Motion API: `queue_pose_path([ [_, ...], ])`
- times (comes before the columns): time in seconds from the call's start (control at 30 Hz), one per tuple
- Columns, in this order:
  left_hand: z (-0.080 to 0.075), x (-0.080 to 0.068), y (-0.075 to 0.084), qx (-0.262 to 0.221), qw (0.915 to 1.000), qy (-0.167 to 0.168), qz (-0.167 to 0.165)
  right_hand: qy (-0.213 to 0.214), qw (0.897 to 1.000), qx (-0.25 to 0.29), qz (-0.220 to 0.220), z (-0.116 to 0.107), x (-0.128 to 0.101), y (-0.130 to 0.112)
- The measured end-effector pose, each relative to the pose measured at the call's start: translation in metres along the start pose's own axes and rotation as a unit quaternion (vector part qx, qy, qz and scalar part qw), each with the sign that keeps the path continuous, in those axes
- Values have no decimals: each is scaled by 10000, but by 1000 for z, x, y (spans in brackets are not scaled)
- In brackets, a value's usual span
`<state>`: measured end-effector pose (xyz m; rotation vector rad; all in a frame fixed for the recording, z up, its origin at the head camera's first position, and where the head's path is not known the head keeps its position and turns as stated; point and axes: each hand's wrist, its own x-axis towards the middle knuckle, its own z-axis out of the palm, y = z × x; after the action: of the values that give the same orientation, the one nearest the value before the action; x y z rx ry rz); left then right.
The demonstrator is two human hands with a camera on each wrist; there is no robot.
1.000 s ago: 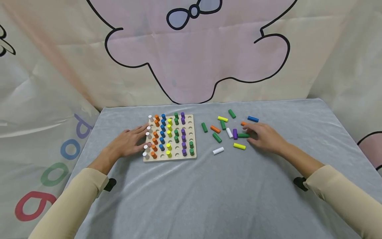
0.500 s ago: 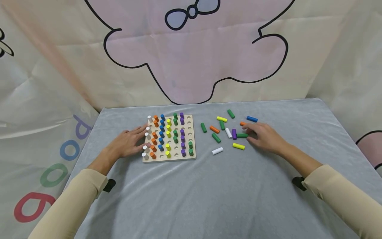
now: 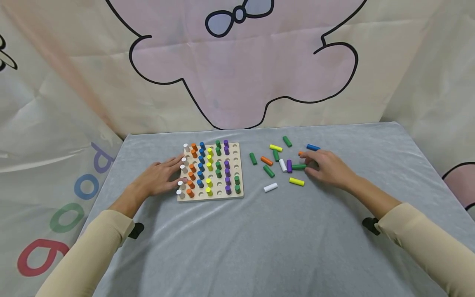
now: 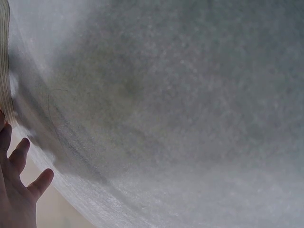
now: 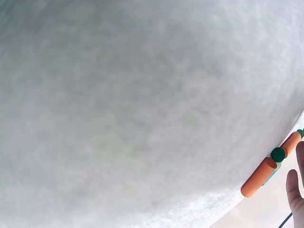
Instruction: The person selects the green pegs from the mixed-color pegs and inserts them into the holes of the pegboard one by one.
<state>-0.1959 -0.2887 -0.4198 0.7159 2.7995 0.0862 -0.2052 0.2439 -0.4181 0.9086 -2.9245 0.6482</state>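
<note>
A wooden pegboard [image 3: 234,197] lies on the grey cloth, with rows of white, orange, blue, yellow, green and purple pegs in its holes. The left hand [image 3: 160,178] rests at the board's left edge with fingers spread; the left wrist view shows that hand [image 4: 19,190] beside the board's side [image 4: 4,61]. Among loose pegs, the right hand [image 3: 328,167] has its thumb close to the end of a green peg [image 3: 298,167]. Its fingers partly hide an orange peg [image 3: 300,153]. In the right wrist view, the fingertips [image 5: 292,185] are near an orange peg [image 5: 259,177].
Several loose pegs lie right of the board, including a purple peg [image 3: 289,166], a white peg [image 3: 270,187], a yellow peg [image 3: 297,182] and a blue peg [image 3: 313,147]. Behind the table [image 3: 237,247] hangs a pale printed cloth [image 3: 92,66].
The right hand has moved slightly up and left; the green, purple and upper white pegs have shifted left a little. The left hand and board stay in place.
</note>
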Motion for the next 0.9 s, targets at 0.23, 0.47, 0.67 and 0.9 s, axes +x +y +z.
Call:
queue_pose_path([
  [0.23, 0, 0, -1, -42, 10000, -28, -6, 79, 9999, 15, -89, -3, 2, -3],
  [0.47, 0, 1, 0, -74, 10000, -29, -41, 160, 9998, -5, -84, -6, 7, -8],
  [0.67, 1, 1, 0, -99, 9999, 34, -38, 242, 9996, -1, -115, -6, 11, -12],
  [0.9, 1, 0, 0, -127, 9999, 32, -50, 440, 9988, 18, -216, -3, 15, -16],
])
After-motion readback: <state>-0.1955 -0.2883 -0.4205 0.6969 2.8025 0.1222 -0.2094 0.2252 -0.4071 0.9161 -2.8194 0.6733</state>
